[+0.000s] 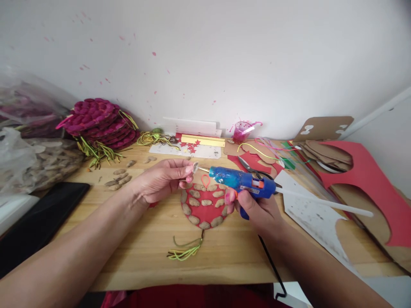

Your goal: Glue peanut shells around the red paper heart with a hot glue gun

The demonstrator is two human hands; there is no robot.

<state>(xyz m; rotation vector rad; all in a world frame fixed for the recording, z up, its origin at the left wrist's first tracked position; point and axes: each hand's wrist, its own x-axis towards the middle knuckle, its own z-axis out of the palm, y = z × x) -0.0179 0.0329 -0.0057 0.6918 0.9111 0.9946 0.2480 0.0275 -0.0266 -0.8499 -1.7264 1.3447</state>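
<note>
A small pale peanut is pinched between the thumb and fingers of my left hand. My right hand grips a blue glue gun, its metal nozzle pointing left and touching or nearly touching the peanut. A long white glue stick juts from the gun's rear. Below both hands lies a round red card disc with whole peanuts around its rim and in rows across it. An orange loop shows at its top, and a yellow-green yarn tassel hangs from its bottom.
Loose peanuts lie on the left, near a black flat object and a plastic bag of peanuts. Purple decorated discs are stacked behind. To the right are scissors, white card and cut red card.
</note>
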